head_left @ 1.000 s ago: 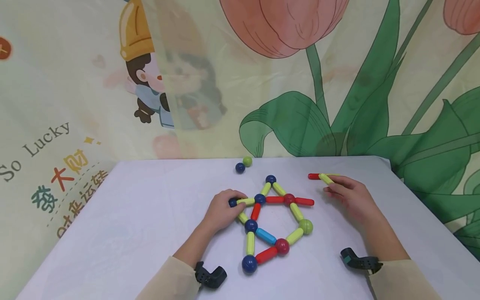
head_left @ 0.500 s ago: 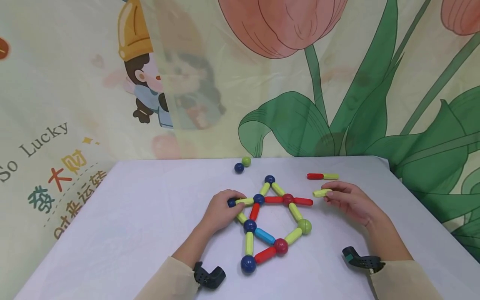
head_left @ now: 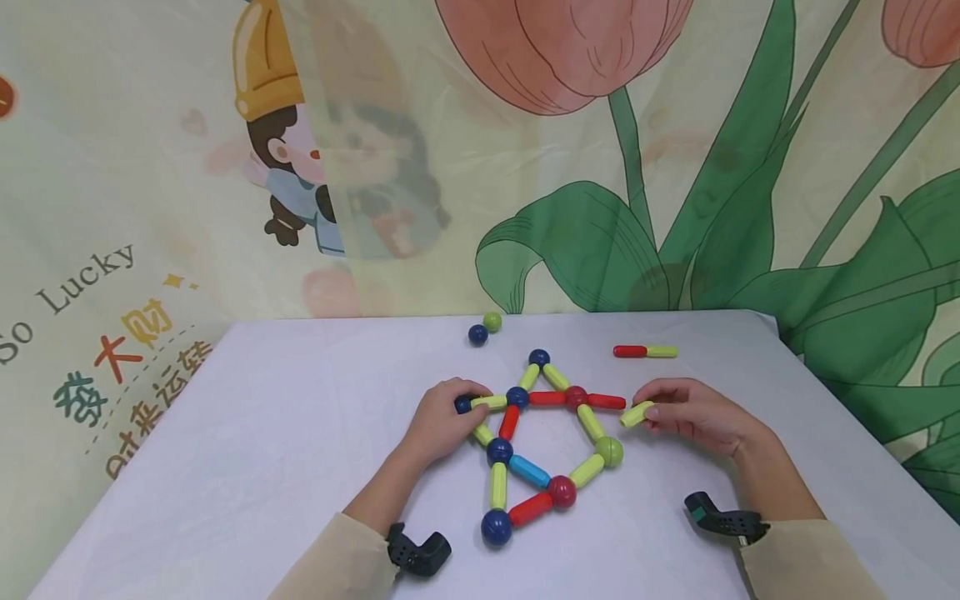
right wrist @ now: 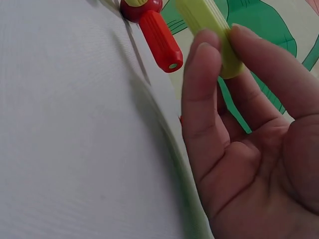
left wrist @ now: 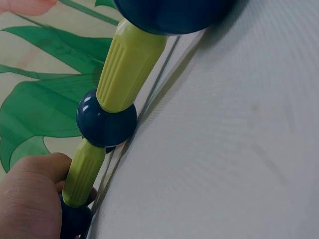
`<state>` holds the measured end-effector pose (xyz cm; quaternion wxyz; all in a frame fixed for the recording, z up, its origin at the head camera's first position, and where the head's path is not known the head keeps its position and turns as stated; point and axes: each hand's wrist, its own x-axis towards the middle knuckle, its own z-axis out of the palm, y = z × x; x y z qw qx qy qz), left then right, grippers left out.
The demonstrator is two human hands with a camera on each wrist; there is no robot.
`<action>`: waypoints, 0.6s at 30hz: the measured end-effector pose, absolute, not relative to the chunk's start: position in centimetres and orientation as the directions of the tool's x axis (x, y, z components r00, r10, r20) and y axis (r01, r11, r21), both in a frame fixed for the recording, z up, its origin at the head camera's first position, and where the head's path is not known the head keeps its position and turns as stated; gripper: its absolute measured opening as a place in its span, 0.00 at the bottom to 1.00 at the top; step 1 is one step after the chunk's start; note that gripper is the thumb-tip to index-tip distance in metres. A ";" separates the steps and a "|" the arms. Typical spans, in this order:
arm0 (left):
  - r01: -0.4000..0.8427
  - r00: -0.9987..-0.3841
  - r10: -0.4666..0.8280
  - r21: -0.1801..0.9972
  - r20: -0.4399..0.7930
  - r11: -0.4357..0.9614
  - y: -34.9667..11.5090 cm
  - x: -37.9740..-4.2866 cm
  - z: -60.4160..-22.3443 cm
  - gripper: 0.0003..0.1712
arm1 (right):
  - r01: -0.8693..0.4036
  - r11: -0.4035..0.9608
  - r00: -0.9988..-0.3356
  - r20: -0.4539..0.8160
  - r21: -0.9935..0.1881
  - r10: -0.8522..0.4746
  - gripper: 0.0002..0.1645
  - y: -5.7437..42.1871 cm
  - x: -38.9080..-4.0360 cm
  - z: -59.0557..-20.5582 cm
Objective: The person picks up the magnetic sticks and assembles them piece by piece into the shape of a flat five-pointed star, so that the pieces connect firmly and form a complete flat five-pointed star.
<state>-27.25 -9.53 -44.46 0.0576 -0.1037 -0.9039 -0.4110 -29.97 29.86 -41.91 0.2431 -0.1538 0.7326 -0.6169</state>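
A flat star-like figure of magnetic rods and balls lies on the white table. At its left corner my left hand pinches a yellow-green magnetic rod between thumb and forefinger, beside a dark blue ball. My right hand holds another yellow-green magnetic rod by one end in its fingertips. That rod's free end points toward the figure, just below the outer end of a red rod. The red rod sticks out from a red ball. In the right wrist view, thumb and fingers grip the held rod.
Behind the figure sit a loose blue ball and a green ball. A red rod and a yellow-green rod lie end to end at the back right. A printed cloth hangs behind the table.
My right hand has brought its yellow-green rod leftward and nearer, away from the two rods at the back and up to the red rod's end. My left hand stays put.
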 end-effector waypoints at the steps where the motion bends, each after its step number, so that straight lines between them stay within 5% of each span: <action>1: 0.234 -0.972 0.140 0.732 0.189 0.640 -9.5 -27.2 -44.5 0.12 | 0.079 0.206 -0.829 -0.179 -0.975 -0.530 0.10 29.8 -30.0 -42.0; 18: 0.240 -0.970 0.141 0.735 0.196 0.634 -9.5 -27.4 -44.5 0.12 | 0.039 0.317 -0.789 -0.224 -0.948 -0.572 0.16 29.4 -30.1 -42.2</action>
